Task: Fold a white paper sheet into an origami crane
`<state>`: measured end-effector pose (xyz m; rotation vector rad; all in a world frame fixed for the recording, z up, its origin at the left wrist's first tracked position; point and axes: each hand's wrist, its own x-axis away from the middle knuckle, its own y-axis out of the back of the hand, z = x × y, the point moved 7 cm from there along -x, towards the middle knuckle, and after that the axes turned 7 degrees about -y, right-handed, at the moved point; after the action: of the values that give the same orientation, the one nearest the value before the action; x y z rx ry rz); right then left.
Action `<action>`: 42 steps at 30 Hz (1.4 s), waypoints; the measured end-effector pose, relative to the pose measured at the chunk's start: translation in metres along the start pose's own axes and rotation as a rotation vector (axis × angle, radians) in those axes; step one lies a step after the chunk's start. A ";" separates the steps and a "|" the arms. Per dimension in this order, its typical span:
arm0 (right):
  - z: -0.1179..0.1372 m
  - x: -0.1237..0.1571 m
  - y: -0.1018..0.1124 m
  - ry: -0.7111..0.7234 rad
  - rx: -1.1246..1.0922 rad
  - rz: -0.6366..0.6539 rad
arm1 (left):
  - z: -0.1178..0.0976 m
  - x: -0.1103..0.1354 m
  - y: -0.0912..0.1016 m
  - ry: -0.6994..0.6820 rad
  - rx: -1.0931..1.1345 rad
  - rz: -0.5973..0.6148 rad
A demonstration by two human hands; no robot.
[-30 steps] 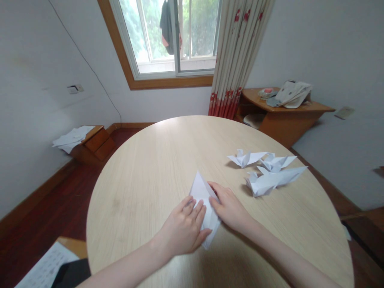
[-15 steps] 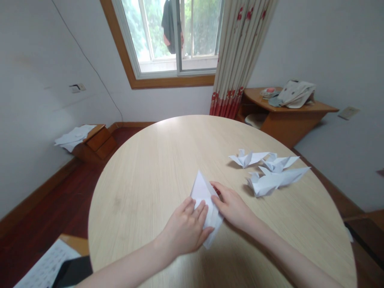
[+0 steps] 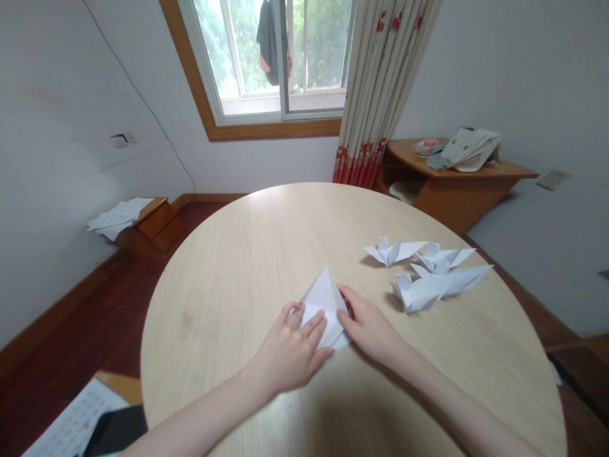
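A folded sheet of white paper [image 3: 325, 293] lies on the round table in front of me, with one pointed corner facing away. My left hand [image 3: 292, 349] rests on its left and lower part, fingers spread on the paper and thumb apart. At the right edge, my right hand [image 3: 366, 320] pinches the paper between thumb and fingers. The lower part of the paper is partly hidden under my left hand. Farther right sit three folded white paper birds: a back one [image 3: 390, 252], a middle one [image 3: 442, 259] and a larger front one [image 3: 428, 292].
The round wooden table [image 3: 204, 285] fills the middle. Beyond it are a window [image 3: 280, 114], a patterned curtain [image 3: 364, 114] and a corner desk [image 3: 457, 166] bearing a cloth bag [image 3: 471, 149]. Papers [image 3: 118, 214] top a low cabinet at left. A dark flat object [image 3: 118, 431] lies at lower left.
The folded paper has turned, its far tip shifting right, and its upper part looks wider. My left hand has moved slightly left; the right stays nearly in place.
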<state>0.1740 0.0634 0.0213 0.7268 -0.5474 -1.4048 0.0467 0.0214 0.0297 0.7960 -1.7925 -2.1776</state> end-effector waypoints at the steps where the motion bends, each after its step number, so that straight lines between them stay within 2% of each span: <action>1: 0.000 0.000 0.002 0.016 -0.005 -0.041 | 0.002 0.000 0.000 0.001 0.015 0.006; 5: 0.015 0.007 0.016 0.199 0.081 -0.257 | 0.006 -0.001 -0.001 -0.012 0.086 0.020; 7: 0.025 0.011 0.021 0.312 0.148 -0.296 | 0.009 0.000 -0.001 -0.018 0.129 0.013; 12: 0.039 0.017 0.016 0.569 0.189 -0.126 | 0.018 0.002 -0.007 -0.023 0.216 0.009; 14: 0.041 0.018 0.012 0.629 0.213 -0.076 | 0.021 0.003 -0.009 -0.028 0.224 0.006; 22: 0.040 0.019 0.001 0.569 0.406 -0.016 | 0.024 0.004 -0.011 -0.056 0.235 -0.028; 30: 0.046 0.017 0.006 0.510 0.439 0.015 | 0.030 0.004 -0.004 -0.059 0.231 -0.085; 34: 0.050 0.018 0.007 0.491 0.471 -0.011 | 0.033 0.004 -0.002 -0.050 0.210 -0.120; 42: 0.051 0.021 0.000 0.489 0.583 0.045 | 0.036 0.005 0.008 -0.062 0.210 -0.193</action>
<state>0.1390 0.0356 0.0535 1.4664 -0.5790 -0.9680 0.0218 0.0470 0.0400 0.9951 -2.0805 -2.1746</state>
